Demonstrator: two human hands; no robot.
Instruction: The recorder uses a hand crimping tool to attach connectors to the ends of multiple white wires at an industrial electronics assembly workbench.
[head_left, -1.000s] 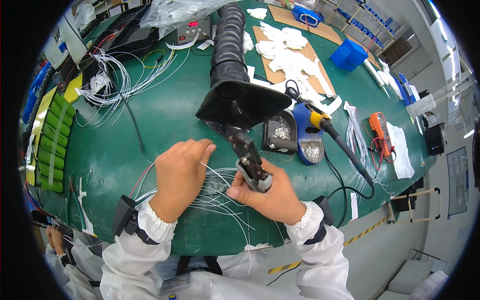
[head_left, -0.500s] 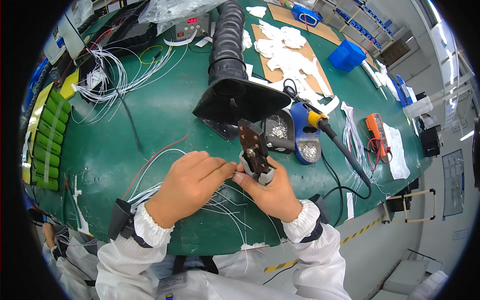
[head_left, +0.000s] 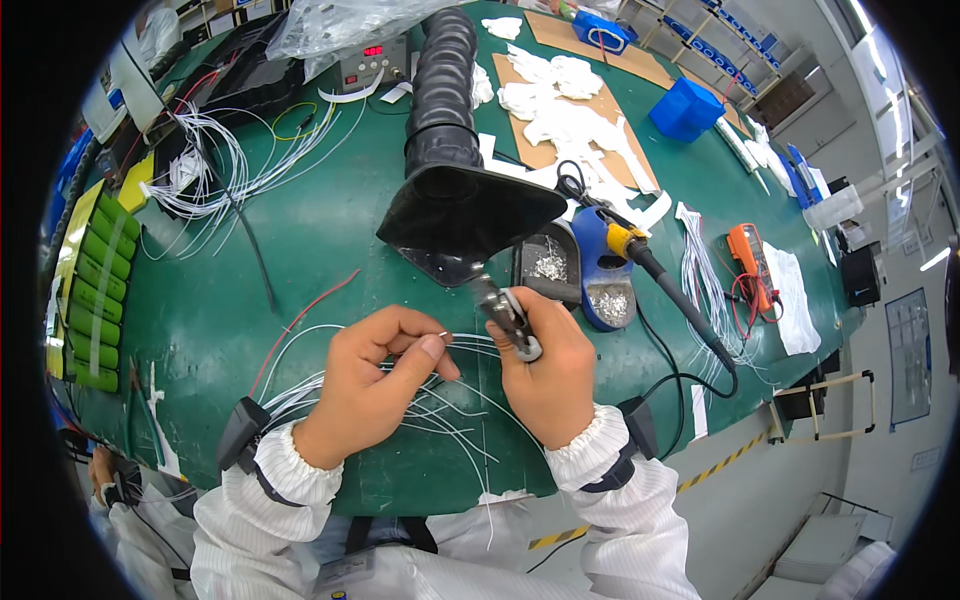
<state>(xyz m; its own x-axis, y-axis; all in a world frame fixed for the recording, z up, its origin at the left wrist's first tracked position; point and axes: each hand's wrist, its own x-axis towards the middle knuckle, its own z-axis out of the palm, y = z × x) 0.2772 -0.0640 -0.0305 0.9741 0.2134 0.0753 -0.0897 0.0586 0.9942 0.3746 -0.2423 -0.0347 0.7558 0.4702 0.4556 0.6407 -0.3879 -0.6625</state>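
Observation:
My left hand (head_left: 385, 375) pinches the tip of a thin white wire (head_left: 443, 335) between thumb and fingertips. Wrapped round the handles of a pair of wire strippers (head_left: 505, 318), my right hand (head_left: 552, 370) keeps the tool upright, its jaws smeared by motion. A small gap separates the strippers from the left fingertips. Under and between both hands lies a loose bundle of white wires (head_left: 298, 392), some hanging over the table's front edge. A red wire (head_left: 305, 312) sticks out to the left of the bundle.
A black fume extractor hood (head_left: 470, 215) stands just beyond my hands. Right of it are a tray with solder scraps (head_left: 548, 262) and a soldering iron (head_left: 665, 270) in its blue stand. A multimeter (head_left: 752, 265) lies farther right; a green battery pack (head_left: 98, 290) stands at left.
My hands have moved apart. The right one has drawn the strippers away from the wire and turned them, while the left still holds the wire's tip, now slightly farther left.

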